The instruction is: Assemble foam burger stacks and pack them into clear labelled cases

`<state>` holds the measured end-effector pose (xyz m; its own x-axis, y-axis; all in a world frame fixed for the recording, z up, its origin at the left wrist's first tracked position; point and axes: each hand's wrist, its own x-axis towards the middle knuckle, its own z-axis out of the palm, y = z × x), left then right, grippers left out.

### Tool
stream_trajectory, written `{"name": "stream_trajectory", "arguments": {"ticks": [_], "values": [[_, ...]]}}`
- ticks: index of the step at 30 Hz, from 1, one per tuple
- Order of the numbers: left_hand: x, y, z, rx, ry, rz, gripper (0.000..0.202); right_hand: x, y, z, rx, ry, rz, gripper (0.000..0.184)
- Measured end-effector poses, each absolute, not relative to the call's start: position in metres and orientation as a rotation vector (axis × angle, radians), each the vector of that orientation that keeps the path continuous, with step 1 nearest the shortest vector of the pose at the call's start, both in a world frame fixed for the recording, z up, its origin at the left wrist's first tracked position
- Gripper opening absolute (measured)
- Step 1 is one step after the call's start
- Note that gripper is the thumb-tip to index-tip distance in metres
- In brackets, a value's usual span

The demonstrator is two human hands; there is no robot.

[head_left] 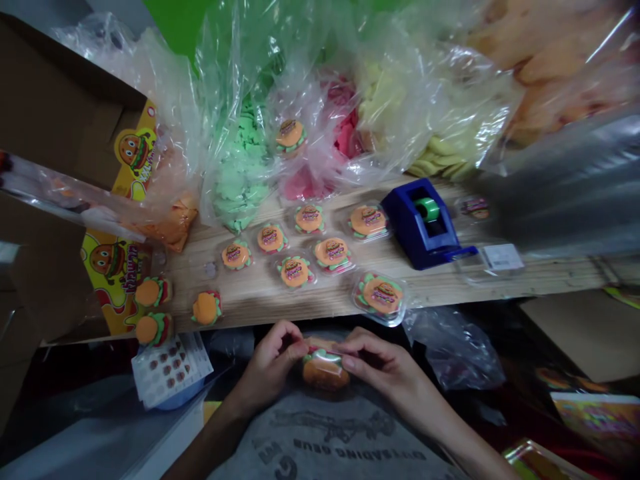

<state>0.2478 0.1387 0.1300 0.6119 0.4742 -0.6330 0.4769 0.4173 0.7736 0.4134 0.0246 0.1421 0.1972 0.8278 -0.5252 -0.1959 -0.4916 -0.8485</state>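
Note:
Close to my body, past the table's front edge, I hold a clear plastic clamshell pack (325,373) with a burger-shaped piece inside. Its orange bun and green layer face me. My left hand (280,353) pinches the pack's left rim, and my right hand (373,360) grips the right rim with thumb and fingers. Just beyond my right hand, a packed burger (383,297) with a printed label lies at the table edge. Several more labelled packs (295,272) spread over the wooden table (250,300). An unlabelled burger (207,307) sits farther left.
A blue tape dispenser (423,223) stands right of the packs. Along the back lie plastic bags with green (243,167), red (347,130) and yellow (440,157) pieces. A cardboard display box (107,267) stands left, above a sticker sheet (170,367). A large plastic roll (565,193) lies right.

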Motion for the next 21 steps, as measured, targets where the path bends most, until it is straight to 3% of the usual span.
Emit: {"name": "stream_trajectory", "arguments": {"ticks": [5,10,16,21], "values": [[0.253,0.132,0.133,1.309,1.038,0.067,0.018,0.411,0.022,0.144,-1.565,-0.461,1.454,0.032],[0.264,0.136,0.139,1.456,0.922,0.011,0.016,0.419,0.025,0.14,-1.579,-0.686,1.442,0.028],[0.267,0.137,0.139,1.626,0.734,-0.062,0.022,0.417,0.025,0.135,-1.52,-0.787,1.385,0.018],[0.268,0.131,0.134,1.593,0.776,-0.046,0.023,0.414,0.025,0.139,-1.539,-0.722,1.355,0.021]]}}
